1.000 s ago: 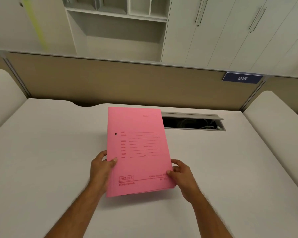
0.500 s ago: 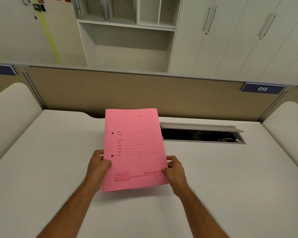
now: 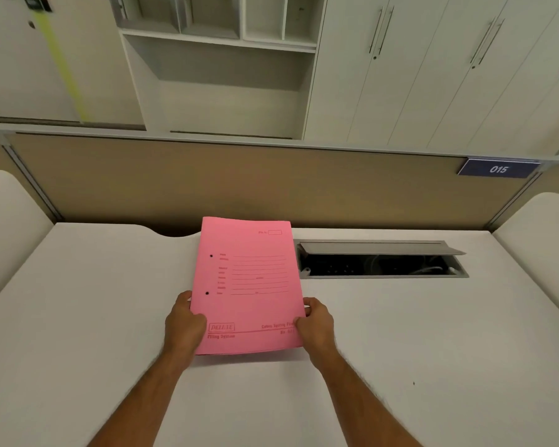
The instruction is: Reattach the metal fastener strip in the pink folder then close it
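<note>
The pink folder (image 3: 249, 285) is closed, printed front cover up, with two punched holes near its left edge. It is held slightly above the white desk (image 3: 400, 350), its far end tilted up. My left hand (image 3: 184, 324) grips the folder's lower left edge, thumb on the cover. My right hand (image 3: 313, 324) grips the lower right edge, fingers curled around it. The metal fastener strip is not visible; the cover hides the inside.
An open cable hatch (image 3: 381, 261) with a raised grey lid lies in the desk just right of the folder. A tan partition (image 3: 207, 182) with a "015" plate (image 3: 498, 169) backs the desk. Cabinets and shelves stand beyond it.
The folder has shifted slightly away from me and a second punched hole now shows beside my left thumb. The camera has tilted upward. Both hands keep their grip.
</note>
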{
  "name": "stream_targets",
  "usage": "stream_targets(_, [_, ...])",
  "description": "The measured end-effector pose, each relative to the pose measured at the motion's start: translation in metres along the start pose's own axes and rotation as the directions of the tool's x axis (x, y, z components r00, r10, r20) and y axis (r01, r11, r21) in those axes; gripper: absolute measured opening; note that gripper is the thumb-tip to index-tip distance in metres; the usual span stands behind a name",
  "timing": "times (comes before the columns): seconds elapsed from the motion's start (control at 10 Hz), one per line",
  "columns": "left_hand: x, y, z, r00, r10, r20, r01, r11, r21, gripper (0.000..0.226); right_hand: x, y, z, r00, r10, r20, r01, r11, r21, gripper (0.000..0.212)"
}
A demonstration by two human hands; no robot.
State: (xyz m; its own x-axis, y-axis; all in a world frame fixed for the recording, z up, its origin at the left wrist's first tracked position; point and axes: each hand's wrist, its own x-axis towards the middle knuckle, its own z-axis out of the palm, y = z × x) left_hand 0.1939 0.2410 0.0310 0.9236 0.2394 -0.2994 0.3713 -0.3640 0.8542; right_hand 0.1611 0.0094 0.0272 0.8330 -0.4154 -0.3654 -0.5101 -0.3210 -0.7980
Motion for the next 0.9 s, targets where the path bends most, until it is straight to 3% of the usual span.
stream_targets(0.4, [0.027,-0.010,0.022,0.999,0.022,0.045,-0.028,0.988,0.150,0.031,0.025,-0.002,0.011,0.999,-0.008,-0.036,0.002,0.990,-0.140,0.025])
stream_targets(0.6, [0.023,-0.003,0.027,0.997,0.081,-0.017,-0.076,0.973,0.217,0.031,0.025,0.003,0.014,0.999,-0.026,-0.039,0.017,0.974,-0.226,0.025])
stream_targets(0.8, [0.015,-0.002,0.033,0.995,0.100,0.001,-0.096,0.943,0.319,0.037,0.020,0.002,0.008,0.997,-0.038,-0.073,0.011,0.939,-0.343,0.044])
stream_targets(0.9, [0.007,-0.005,0.039,0.985,0.173,-0.023,-0.143,0.875,0.463,0.051,0.018,0.004,0.007,0.987,-0.127,-0.098,0.073,0.900,-0.429,0.045])
